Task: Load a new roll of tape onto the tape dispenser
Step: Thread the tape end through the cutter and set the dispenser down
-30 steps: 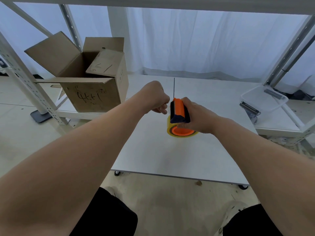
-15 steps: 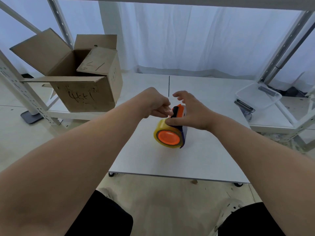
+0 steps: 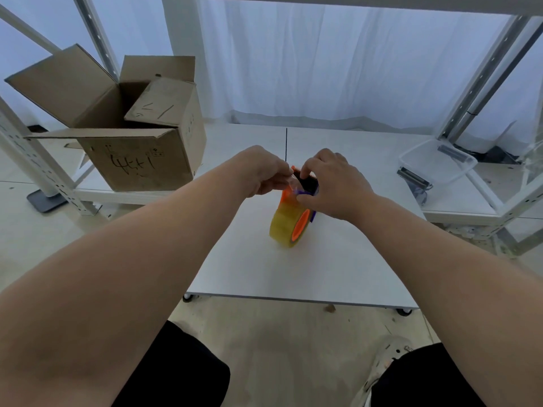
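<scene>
An orange and dark blue tape dispenser (image 3: 305, 183) stands on the white table (image 3: 293, 274) with a yellowish clear tape roll (image 3: 286, 226) mounted on its orange hub. My left hand (image 3: 264, 171) pinches the loose end of the tape at the dispenser's top. My right hand (image 3: 329, 186) grips the dispenser's upper part, thumb on the near side and fingers curled over the top. The dispenser's blade end is hidden between both hands.
An open cardboard box (image 3: 132, 133) stands at the table's back left beside a white metal rack post (image 3: 38, 163). A clear plastic container (image 3: 437, 160) and a metal clip (image 3: 414, 177) lie at the right. White curtains hang behind.
The dispenser came down from my right hand's grip onto the table and turned, its roll now edge-on. My right hand closed over its top, and my left hand pinches the tape end there.
</scene>
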### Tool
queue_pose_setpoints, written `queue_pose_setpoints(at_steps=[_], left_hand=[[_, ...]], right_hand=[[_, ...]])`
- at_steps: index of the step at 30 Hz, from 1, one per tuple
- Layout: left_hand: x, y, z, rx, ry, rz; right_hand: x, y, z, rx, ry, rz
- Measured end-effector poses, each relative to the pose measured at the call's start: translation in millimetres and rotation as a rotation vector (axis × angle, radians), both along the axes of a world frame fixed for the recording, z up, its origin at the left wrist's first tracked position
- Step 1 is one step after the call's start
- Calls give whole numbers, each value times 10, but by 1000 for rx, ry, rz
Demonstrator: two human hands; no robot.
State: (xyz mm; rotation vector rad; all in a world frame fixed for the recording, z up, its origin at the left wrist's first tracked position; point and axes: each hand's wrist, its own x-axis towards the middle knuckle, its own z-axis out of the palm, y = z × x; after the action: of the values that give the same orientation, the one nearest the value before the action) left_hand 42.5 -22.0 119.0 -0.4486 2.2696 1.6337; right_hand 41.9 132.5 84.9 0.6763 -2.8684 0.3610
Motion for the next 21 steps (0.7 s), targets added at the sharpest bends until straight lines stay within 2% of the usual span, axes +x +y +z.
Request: queue_pose_setpoints(at_steps=[3,8,13,21], left_hand=[[3,-12,-18,112,-79,29],[-20,-61,-64,247,-143,63],[-33,-67,-73,260,-136,64],[-44,-63,-87,293,-121,71]], right_hand=[[15,-18,-9,72,92,28],[19,-78,-14,56,136,54],[19,-91,-8,65,221,78],[-3,-100,-7,21,180,61]])
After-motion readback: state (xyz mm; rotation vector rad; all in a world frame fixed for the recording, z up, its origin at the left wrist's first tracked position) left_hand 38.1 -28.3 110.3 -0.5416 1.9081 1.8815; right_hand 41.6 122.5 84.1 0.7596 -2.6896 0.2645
